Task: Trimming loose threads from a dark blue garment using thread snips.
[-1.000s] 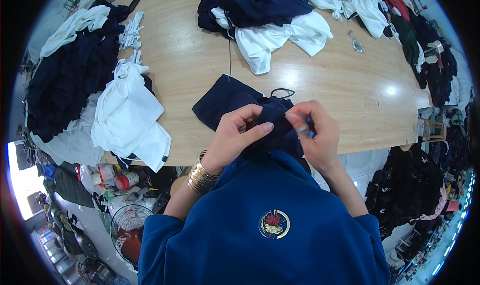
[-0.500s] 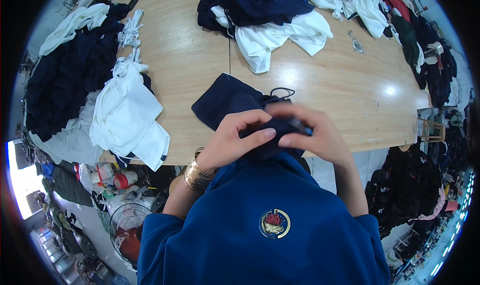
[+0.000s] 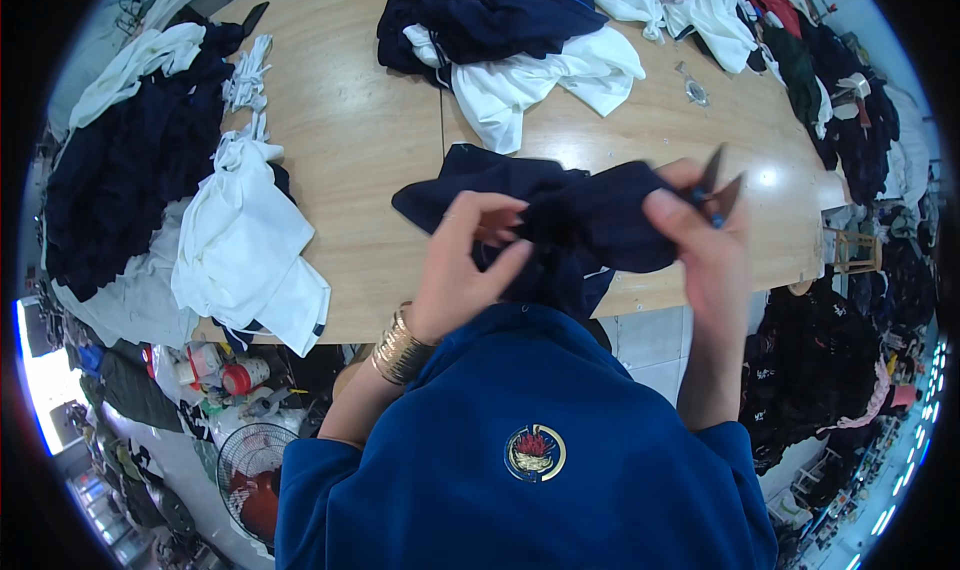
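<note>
A dark navy garment (image 3: 615,215) is stretched across the table's near edge, its right end raised. My right hand (image 3: 705,235) pinches that end between thumb and fingers. Small thread snips (image 3: 718,195) with two pointed blades and blue on the handle also sit in this hand, blades pointing away from me. My left hand (image 3: 460,265), a gold bracelet (image 3: 402,348) at its wrist, is beside the garment's middle. Its thumb and fingers are curved and apart, with nothing visibly pinched between them. The garment's lower part hangs toward my lap, partly hidden.
Navy clothes (image 3: 490,15) and white clothes (image 3: 550,75) are heaped at the table's far side. At the left lie a white garment (image 3: 245,225) and a large navy pile (image 3: 135,160). A standing fan (image 3: 255,480) is below left; black clothes (image 3: 815,370) are piled at the right.
My right hand has moved right, drawing one end of the garment out with it. The snips' blades now show plainly. My left hand has loosened and its fingers have spread.
</note>
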Demonstrator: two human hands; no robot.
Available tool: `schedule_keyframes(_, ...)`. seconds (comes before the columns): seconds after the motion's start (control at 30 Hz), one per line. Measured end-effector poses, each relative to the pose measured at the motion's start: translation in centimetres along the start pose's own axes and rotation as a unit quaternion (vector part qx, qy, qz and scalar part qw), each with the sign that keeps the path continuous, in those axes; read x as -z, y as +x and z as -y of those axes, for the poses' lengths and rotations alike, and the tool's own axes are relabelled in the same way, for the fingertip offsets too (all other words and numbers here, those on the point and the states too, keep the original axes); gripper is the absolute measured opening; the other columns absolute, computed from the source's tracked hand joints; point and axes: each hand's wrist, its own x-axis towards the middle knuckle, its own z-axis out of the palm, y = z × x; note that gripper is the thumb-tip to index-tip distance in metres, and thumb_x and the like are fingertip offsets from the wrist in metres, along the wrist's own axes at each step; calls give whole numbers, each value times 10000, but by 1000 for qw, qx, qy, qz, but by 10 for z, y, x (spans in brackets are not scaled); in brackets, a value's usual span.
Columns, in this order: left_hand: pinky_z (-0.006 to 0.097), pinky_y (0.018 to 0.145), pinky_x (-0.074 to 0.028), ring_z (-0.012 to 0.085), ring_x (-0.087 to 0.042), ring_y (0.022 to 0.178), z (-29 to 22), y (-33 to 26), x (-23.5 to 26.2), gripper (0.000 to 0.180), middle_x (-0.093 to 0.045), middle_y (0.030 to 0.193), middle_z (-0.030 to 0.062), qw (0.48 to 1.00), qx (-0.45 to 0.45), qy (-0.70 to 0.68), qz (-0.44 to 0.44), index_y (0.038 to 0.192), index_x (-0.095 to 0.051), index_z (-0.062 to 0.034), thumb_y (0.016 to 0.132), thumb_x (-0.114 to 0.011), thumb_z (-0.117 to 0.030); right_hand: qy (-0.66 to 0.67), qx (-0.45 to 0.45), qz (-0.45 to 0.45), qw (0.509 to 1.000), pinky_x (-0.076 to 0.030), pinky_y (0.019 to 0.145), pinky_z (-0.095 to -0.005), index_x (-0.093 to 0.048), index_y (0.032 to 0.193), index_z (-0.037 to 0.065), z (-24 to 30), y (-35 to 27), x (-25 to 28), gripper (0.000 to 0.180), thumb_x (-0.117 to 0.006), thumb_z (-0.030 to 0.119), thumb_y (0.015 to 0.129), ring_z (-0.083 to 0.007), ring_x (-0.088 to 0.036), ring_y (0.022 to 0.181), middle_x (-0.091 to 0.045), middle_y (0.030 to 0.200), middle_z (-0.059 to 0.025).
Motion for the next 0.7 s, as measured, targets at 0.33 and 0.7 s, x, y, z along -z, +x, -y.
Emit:
schedule_keyframes(0.33, 350, 790, -437, 314, -518, 932, 68, 11, -19, 545, -467, 1011, 161, 998, -19, 54, -25, 1097, -409, -24, 603, -617, 73, 135, 87, -37, 986, -403, 513, -179, -542, 895, -20, 7, -3, 1, 176, -590, 88, 765, -95, -540, 581, -580, 714, -51)
schedule_keyframes(0.7, 154, 639, -399, 67, -543, 691, 47, 13, 113, 298, -607, 801, 37, 934, 166, -316, 8, 893, -600, 38, 647, -432, 49, 212, -47, -216, 952, -198, 311, -156, -551, 730, 118, -10, 5, 63, 128, -545, 154, 853, -8, -326, 318, -467, 487, 63)
